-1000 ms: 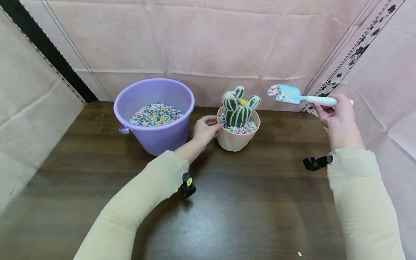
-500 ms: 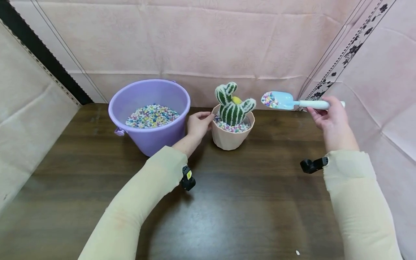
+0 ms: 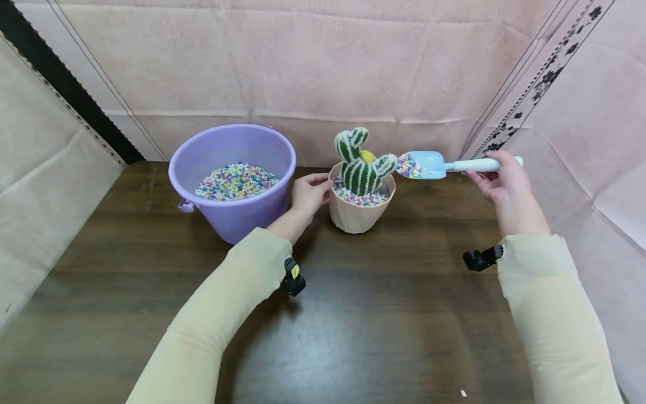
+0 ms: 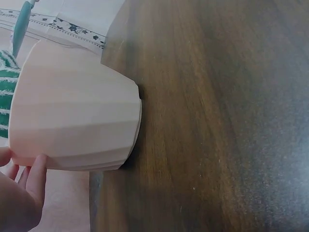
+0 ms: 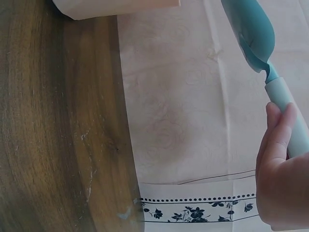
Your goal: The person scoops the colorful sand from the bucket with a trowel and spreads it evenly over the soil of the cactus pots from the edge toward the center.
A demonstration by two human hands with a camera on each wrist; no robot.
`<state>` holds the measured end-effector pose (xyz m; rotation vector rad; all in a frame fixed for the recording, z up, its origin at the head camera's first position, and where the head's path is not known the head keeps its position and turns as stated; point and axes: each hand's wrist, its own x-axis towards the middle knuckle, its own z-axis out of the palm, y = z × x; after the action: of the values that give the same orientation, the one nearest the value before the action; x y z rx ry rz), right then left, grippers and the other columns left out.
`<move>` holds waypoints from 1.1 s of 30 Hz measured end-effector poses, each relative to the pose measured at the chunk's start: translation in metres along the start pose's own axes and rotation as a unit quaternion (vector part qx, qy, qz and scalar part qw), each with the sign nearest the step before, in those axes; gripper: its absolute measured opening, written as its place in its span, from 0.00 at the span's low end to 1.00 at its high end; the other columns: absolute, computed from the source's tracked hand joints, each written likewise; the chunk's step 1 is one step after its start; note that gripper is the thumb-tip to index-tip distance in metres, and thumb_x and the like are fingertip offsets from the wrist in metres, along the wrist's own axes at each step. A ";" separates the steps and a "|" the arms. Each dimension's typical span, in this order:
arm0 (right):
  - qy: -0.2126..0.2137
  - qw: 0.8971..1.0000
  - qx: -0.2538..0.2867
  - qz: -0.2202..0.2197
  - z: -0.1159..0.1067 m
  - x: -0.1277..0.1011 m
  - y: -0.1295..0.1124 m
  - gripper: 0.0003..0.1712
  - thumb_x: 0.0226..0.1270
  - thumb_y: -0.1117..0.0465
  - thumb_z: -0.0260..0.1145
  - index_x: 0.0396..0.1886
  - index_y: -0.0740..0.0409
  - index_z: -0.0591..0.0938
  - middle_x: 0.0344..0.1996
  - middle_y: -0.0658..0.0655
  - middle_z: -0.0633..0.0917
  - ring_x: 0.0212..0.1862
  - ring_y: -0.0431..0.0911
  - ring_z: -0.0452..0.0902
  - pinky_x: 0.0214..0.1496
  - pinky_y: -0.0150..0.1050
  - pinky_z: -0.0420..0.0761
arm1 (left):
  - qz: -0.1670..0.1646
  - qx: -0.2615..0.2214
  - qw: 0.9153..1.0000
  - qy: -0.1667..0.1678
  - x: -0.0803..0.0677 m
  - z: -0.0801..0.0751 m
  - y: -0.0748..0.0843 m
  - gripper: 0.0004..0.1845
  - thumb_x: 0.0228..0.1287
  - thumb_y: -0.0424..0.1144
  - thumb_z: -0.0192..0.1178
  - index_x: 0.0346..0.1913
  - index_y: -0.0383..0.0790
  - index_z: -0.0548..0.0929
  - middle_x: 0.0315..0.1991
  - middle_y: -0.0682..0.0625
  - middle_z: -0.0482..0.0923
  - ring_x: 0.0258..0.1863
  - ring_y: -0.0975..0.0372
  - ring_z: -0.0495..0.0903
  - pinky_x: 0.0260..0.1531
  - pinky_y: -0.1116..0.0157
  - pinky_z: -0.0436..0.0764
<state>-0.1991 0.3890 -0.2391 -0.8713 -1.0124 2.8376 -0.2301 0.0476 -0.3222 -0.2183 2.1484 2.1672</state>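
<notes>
just right of the pink pot (image 3: 361, 210) on the far middle of the table (image 3: 353, 314), the right hand (image 3: 499, 185) grips the blue scoop (image 3: 429, 165), its long axis level, pebble-laden tip leftward over the rim, while the left hand (image 3: 308, 193) rests relaxed fingers on the pot's left wall.

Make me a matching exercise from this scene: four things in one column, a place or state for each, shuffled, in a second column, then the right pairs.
Things
1. round purple plastic bucket
2. green and white striped toy cactus
3. light blue plastic scoop
4. left hand

Places or states
A. loaded with coloured pebbles, held by the right hand beside the cactus
B. stands in the ribbed pale pink plastic pot
C. fingers at the pink pot's rim
D. on the dark wooden table, left of the pot, partly filled with coloured pebbles

Pairs: 1-D, 2-B, 3-A, 4-C
</notes>
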 end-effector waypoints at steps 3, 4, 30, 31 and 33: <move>-0.004 1.000 -0.017 -0.007 0.003 -0.001 0.003 0.08 0.62 0.67 0.63 0.33 0.56 0.71 0.25 0.61 0.78 0.29 0.53 0.81 0.33 0.44 0.87 | 0.009 0.005 1.000 0.004 -0.001 0.000 0.000 0.15 0.62 0.32 0.59 0.52 0.37 0.81 0.49 0.42 0.81 0.38 0.61 0.79 0.45 0.61 0.84; -0.005 1.000 -0.022 -0.010 0.003 -0.001 0.004 0.08 0.62 0.67 0.63 0.33 0.57 0.71 0.25 0.61 0.78 0.29 0.53 0.81 0.33 0.44 0.87 | 0.014 0.008 1.000 0.004 -0.001 0.001 0.000 0.15 0.62 0.32 0.59 0.52 0.36 0.81 0.49 0.42 0.81 0.37 0.62 0.79 0.44 0.61 0.84; 0.009 0.980 -0.166 -0.105 0.027 -0.005 0.013 0.16 0.61 0.65 0.64 0.39 0.51 0.66 0.40 0.54 0.68 0.25 0.49 0.79 0.32 0.38 0.87 | 0.028 0.026 0.999 -0.003 0.001 0.001 0.001 0.17 0.62 0.32 0.59 0.54 0.36 0.80 0.50 0.41 0.81 0.40 0.60 0.80 0.46 0.60 0.84; 0.008 0.979 -0.172 -0.112 0.028 -0.005 0.013 0.15 0.61 0.66 0.64 0.39 0.52 0.65 0.40 0.54 0.68 0.29 0.49 0.79 0.32 0.38 0.87 | 0.027 0.026 0.999 -0.003 0.002 0.001 0.001 0.17 0.62 0.32 0.59 0.54 0.36 0.80 0.50 0.42 0.81 0.40 0.60 0.80 0.45 0.60 0.84; 0.006 0.976 -0.180 -0.125 0.030 -0.005 0.014 0.15 0.61 0.67 0.63 0.39 0.53 0.65 0.40 0.54 0.67 0.30 0.49 0.79 0.32 0.38 0.87 | 0.027 0.029 0.999 -0.002 0.002 0.001 0.000 0.17 0.62 0.32 0.59 0.54 0.36 0.80 0.50 0.42 0.81 0.39 0.60 0.80 0.45 0.61 0.84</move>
<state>-0.2070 0.3593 -0.2258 -0.7137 -1.5453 2.4787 -0.2321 0.0486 -0.3226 -0.1540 2.2376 2.1281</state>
